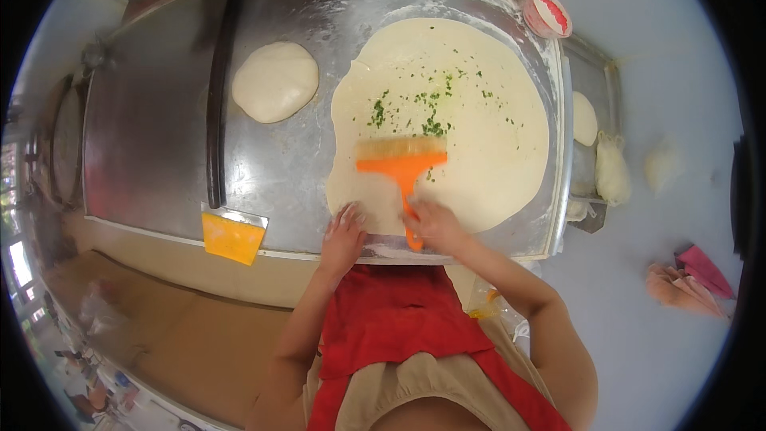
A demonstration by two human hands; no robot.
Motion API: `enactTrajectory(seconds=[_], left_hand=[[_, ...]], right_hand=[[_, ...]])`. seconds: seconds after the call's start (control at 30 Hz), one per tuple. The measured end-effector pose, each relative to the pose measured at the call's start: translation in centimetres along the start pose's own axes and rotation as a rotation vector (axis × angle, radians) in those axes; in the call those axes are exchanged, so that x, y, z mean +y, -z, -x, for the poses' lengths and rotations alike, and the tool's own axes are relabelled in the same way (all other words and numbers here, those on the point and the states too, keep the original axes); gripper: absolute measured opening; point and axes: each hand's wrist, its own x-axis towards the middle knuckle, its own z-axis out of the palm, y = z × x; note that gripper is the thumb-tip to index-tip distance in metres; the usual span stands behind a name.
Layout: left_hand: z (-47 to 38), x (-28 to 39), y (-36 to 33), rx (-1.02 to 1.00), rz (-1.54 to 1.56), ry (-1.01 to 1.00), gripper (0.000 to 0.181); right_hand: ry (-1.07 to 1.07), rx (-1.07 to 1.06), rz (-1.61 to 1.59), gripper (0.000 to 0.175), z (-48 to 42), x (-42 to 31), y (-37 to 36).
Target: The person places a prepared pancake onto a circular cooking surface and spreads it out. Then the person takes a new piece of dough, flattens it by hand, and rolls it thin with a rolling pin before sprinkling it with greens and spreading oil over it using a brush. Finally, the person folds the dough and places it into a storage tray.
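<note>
A wide sheet of rolled-out dough covers the right part of the metal worktop, with chopped green herbs scattered mostly over its middle. My right hand grips the orange handle of a wide flat brush. Its pale bristles touch the dough, just on the near side of the densest herbs. At the sheet's near left edge rests my left hand, flour on its fingers and no tool in it. Left of the sheet sits a round, flattened lump of dough.
A long dark rolling pin lies across the worktop. An orange-yellow dough scraper overhangs the near edge. A red-handled flour scoop is at the far right corner. More dough sits beyond the right edge.
</note>
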Motion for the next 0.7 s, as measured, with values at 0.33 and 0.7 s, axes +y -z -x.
enactTrajectory(seconds=[0.33,0.7], left_hand=[[-0.7,0.3,0.2,0.039,-0.004,0.003,0.028],[-1.5,1.2,-0.6,0.089,-0.101,0.064,0.021]], right_hand=[[-0.51,-0.173,-0.51,0.021,-19.8,13.5,9.4],[-1.217,1.032,-1.319,0.027,-1.0,32.0,8.0]])
